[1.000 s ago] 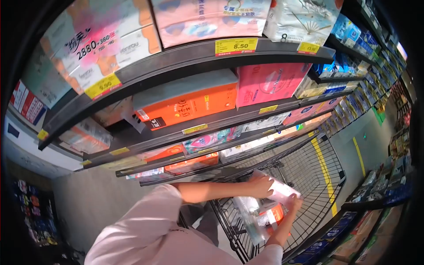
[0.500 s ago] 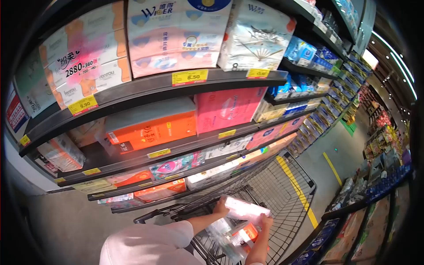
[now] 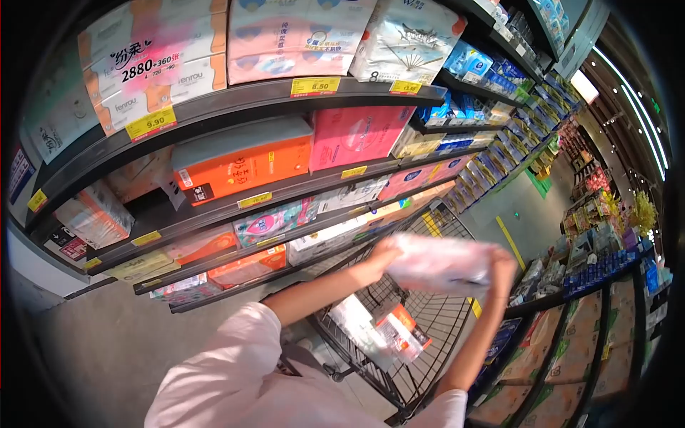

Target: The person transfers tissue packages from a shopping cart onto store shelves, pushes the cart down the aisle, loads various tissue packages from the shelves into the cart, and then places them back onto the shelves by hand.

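A pale pink-and-white pack of tissues [image 3: 446, 265], blurred by motion, is held up above the shopping cart [image 3: 451, 335] between my two hands. My left hand [image 3: 383, 258] closes on its left end. At the right end my right hand [image 3: 501, 269] grips it, fingers wrapped round the edge. Below, inside the cart, lie an orange-and-white pack [image 3: 402, 332] and a whitish plastic-wrapped pack [image 3: 357, 324] side by side.
To the left runs a tall shelf [image 3: 342, 93] of tissue packs with yellow price tags. An orange pack [image 3: 250, 162] sits on its middle level. On the right stands another shelf [image 3: 564, 342] with stacked packs. The aisle floor [image 3: 499, 214] carries a yellow line.
Both hands have raised the tissue pack out of the cart, up and to the right, closer to the camera. The head view has shifted slightly.
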{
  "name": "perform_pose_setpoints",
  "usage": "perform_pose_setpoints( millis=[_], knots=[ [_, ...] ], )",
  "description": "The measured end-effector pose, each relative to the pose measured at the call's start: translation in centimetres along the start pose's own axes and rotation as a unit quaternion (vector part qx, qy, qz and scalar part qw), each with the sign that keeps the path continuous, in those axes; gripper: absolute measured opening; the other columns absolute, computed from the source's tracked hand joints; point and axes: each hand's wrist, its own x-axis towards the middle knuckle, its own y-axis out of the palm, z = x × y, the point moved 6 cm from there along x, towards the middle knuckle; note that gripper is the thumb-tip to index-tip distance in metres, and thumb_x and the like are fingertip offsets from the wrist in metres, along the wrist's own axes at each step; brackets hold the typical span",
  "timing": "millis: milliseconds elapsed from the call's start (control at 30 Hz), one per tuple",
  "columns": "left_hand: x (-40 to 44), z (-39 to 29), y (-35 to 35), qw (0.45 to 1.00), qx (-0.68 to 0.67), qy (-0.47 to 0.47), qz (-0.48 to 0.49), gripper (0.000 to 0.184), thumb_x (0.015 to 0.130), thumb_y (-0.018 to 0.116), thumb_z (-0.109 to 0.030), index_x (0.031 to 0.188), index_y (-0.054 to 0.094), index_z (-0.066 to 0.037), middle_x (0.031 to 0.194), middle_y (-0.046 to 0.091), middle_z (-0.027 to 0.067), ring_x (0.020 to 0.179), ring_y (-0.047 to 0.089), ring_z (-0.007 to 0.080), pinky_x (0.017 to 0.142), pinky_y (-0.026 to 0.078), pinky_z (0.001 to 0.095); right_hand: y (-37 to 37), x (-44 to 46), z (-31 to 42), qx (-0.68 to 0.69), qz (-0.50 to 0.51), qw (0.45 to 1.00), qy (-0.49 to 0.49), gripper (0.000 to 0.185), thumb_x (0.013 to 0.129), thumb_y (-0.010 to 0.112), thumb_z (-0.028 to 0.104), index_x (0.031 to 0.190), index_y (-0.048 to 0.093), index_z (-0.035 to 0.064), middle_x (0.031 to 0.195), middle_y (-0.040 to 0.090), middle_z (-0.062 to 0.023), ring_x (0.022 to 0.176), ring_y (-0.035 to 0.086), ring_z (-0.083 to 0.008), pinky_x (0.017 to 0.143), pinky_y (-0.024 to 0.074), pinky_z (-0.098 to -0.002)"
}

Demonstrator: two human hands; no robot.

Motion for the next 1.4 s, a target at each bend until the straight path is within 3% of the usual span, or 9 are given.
perform_pose_setpoints(
  millis=[100,267,333,400,467,533,733,1133,1400],
  knots=[
    [-4.5,-15.5,7.6,0.96,0.005,0.241,0.143,0.041,0.063,0.048,0.001,0.104,0.043,-0.002,0.098,0.048,0.0073,0.093,0.044,0.0138,0.082,0.035,0.0267,-8.8,0.7,9.7,0.161,-0.081,0.979,-0.097,0.013,0.074,0.052,0.016,0.073,0.055,0.0028,0.068,0.051,-0.0011,0.061,0.044,-0.0089,0.057,0.0372,-0.0229],
    [-14.2,-34.2,11.6,0.796,0.108,0.585,0.116,0.036,0.057,0.06,-0.016,0.087,0.046,-0.002,0.079,0.05,0.0115,0.082,0.046,0.0188,0.072,0.035,0.0283,-14.1,-3.1,26.4,0.268,-0.157,0.901,-0.302,0.033,0.076,0.047,0.017,0.101,0.047,-0.0052,0.093,0.053,-0.0122,0.084,0.052,-0.02,0.073,0.042,-0.0273],
    [-20.7,-38.9,10.6,0.518,0.251,0.814,-0.081,0.035,0.06,0.059,-0.018,0.089,0.047,-0.002,0.083,0.05,0.0111,0.079,0.046,0.019,0.07,0.035,0.0271,-12.5,-5.0,30.9,-0.092,-0.323,0.781,-0.527,0.032,0.08,0.042,0.017,0.104,0.043,-0.0045,0.092,0.053,-0.015,0.083,0.053,-0.0219,0.076,0.0414,-0.0307],
    [-22.8,-42.4,9.5,0.45,0.277,0.848,-0.049,0.031,0.075,0.049,-0.018,0.102,0.045,-0.002,0.087,0.052,0.0107,0.083,0.042,0.0168,0.077,0.03,0.0284,-11.2,1.0,32.5,0.456,-0.113,0.805,-0.363,0.028,0.08,0.042,0.013,0.101,0.045,-0.0051,0.091,0.053,-0.0154,0.082,0.053,-0.0239,0.073,0.0435,-0.0327],
    [-23.5,-45.0,7.9,0.342,0.293,0.893,0.021,0.025,0.072,0.049,-0.007,0.096,0.045,-0.002,0.082,0.05,0.0093,0.079,0.035,0.0161,0.073,0.028,0.0282,-6.3,1.1,35.3,0.522,-0.124,0.763,-0.361,0.025,0.078,0.046,0.013,0.095,0.047,-0.0051,0.087,0.054,-0.0143,0.078,0.054,-0.0232,0.069,0.0453,-0.0322],
    [-24.5,-45.6,5.8,0.402,0.358,0.84,-0.063,0.025,0.073,0.049,-0.008,0.097,0.045,-0.001,0.085,0.048,0.0092,0.082,0.034,0.0186,0.074,0.028,0.0282,-2.0,1.0,37.4,0.534,-0.171,0.75,-0.35,0.025,0.075,0.052,0.015,0.089,0.05,-0.0052,0.084,0.055,-0.013,0.072,0.056,-0.021,0.065,0.0463,-0.0295],
    [-24.4,-47.1,1.8,0.32,0.427,0.832,-0.152,0.026,0.073,0.05,-0.01,0.097,0.044,-0.002,0.088,0.046,0.0105,0.079,0.035,0.0207,0.072,0.027,0.0283,7.1,4.1,41.3,0.677,-0.11,0.64,-0.347,0.012,0.069,0.057,0.005,0.071,0.056,-0.006,0.071,0.057,-0.0088,0.058,0.054,-0.0139,0.053,0.0446,-0.023],
    [-18.6,-49.0,0.9,0.337,0.508,0.769,-0.195,0.04,0.074,0.051,-0.021,0.104,0.038,0.003,0.098,0.043,0.0179,0.087,0.035,0.0304,0.078,0.027,0.0344,14.0,10.9,41.5,0.63,-0.068,0.721,-0.28,0.019,0.07,0.056,0.011,0.07,0.056,-0.0079,0.068,0.057,-0.0081,0.059,0.053,-0.0128,0.052,0.0433,-0.0222],
    [-16.2,-49.6,-1.6,0.287,0.554,0.756,-0.198,0.051,0.069,0.057,-0.027,0.106,0.036,0.002,0.1,0.041,0.0158,0.09,0.034,0.0292,0.077,0.026,0.0352,15.3,11.5,42.7,0.377,-0.126,0.83,-0.392,0.034,0.079,0.044,0.026,0.076,0.054,-0.0062,0.072,0.054,-0.0049,0.068,0.048,-0.0115,0.064,0.0374,-0.0225]
  ],
)
